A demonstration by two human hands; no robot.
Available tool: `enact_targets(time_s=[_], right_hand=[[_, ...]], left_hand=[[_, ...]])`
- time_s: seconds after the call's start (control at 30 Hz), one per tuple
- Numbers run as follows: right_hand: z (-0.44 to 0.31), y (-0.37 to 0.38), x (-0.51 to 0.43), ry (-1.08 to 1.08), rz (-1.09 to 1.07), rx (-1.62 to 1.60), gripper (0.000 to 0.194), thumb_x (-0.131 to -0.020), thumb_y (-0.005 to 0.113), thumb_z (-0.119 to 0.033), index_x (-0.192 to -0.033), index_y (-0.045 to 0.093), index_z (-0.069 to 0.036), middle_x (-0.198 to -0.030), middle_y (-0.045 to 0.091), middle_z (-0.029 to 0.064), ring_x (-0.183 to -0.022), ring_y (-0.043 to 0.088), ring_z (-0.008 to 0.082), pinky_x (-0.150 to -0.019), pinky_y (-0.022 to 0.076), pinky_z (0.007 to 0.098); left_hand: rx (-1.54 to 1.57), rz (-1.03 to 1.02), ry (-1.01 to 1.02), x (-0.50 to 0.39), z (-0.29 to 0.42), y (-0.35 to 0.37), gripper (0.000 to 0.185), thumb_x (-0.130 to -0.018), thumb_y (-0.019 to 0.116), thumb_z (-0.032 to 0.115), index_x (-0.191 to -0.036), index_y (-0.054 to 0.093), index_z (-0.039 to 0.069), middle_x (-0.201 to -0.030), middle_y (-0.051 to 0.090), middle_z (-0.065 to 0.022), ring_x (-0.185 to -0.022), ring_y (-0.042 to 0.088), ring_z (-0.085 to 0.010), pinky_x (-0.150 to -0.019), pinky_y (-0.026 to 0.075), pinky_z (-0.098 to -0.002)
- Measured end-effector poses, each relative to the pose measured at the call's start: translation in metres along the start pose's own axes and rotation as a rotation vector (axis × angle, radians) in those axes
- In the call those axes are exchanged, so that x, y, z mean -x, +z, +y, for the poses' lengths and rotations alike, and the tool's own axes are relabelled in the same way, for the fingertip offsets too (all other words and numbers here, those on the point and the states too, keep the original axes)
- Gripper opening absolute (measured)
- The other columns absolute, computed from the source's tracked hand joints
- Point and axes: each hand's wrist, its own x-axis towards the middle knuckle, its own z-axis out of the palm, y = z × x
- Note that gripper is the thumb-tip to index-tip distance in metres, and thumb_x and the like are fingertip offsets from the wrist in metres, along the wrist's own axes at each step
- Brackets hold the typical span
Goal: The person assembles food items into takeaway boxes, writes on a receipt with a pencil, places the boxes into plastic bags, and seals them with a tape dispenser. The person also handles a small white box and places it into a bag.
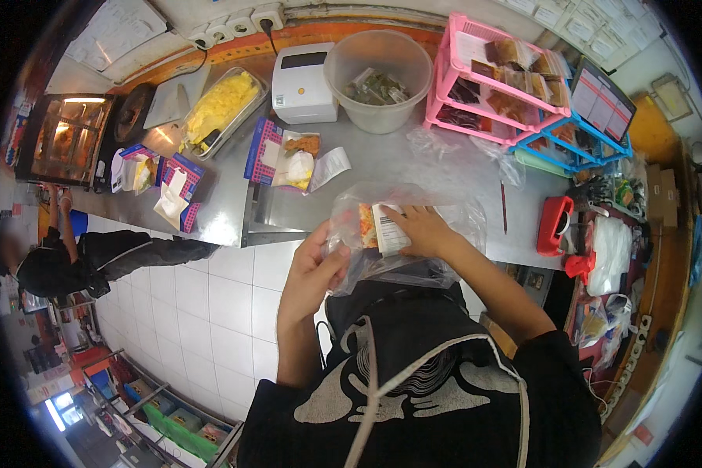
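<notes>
My left hand (pixel 319 266) pinches the left side of a clear plastic bag (pixel 462 222) between thumb and fingers, near the counter's front edge. In the bag sits a food box with a printed picture of food (pixel 367 225). A white paper slip (pixel 393 238) bearing writing lies against the box. My right hand (pixel 427 231) reaches over the bag's right side, fingers spread across the slip and box. Whether it grips them or only presses is hidden. Beyond the bag, an open patterned carton (pixel 263 155) holds fried chicken (pixel 305 144) and a white wrapped portion (pixel 300 168).
Two more open cartons (pixel 181 175) stand left, by a tray of yellow food (pixel 222 108). Behind are a white label printer (pixel 304 82), a plastic tub (pixel 380 76) and a pink rack (pixel 468 111). A red tape dispenser (pixel 553 225) stands right. A co-worker (pixel 64 263) reaches toward a lit cabinet (pixel 67 140).
</notes>
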Motion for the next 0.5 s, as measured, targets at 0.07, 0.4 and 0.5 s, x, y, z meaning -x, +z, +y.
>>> enact_targets(time_s=[0.07,0.4,0.5], right_hand=[[-0.002,-0.002,0.015,-0.016,0.173,-0.044,0.104,-0.072,0.084,-0.046,-0.155,0.032,-0.011,-0.15,0.041,0.0213,-0.141,0.037,0.0426,-0.116,0.0301,0.056],[0.008,-0.059,0.118,0.467,0.109,0.313,0.065,-0.081,0.068,-0.022,-0.141,0.051,-0.004,-0.149,0.046,0.0202,-0.141,0.039,0.0344,-0.115,0.029,0.0516],[0.028,-0.078,0.152,0.551,0.072,0.459,0.066,-0.075,0.069,-0.017,-0.139,0.055,-0.007,-0.15,0.045,0.0191,-0.143,0.038,0.0306,-0.117,0.0265,0.0486]], left_hand=[[0.021,-0.021,0.024,0.001,-0.002,-0.001,0.056,-0.097,0.061,0.014,-0.149,0.044,0.002,-0.068,0.044,0.0065,-0.054,0.038,-0.0025,-0.049,0.029,-0.0189],[0.097,-0.002,0.017,-0.007,-0.002,-0.004,0.058,-0.098,0.057,0.01,-0.152,0.037,0.0,-0.065,0.042,0.0056,-0.053,0.037,-0.0017,-0.047,0.028,-0.0178],[0.122,-0.031,0.004,-0.013,0.001,0.006,0.059,-0.099,0.057,0.011,-0.153,0.035,0.0,-0.064,0.041,0.0048,-0.052,0.036,-0.0018,-0.047,0.028,-0.018]])
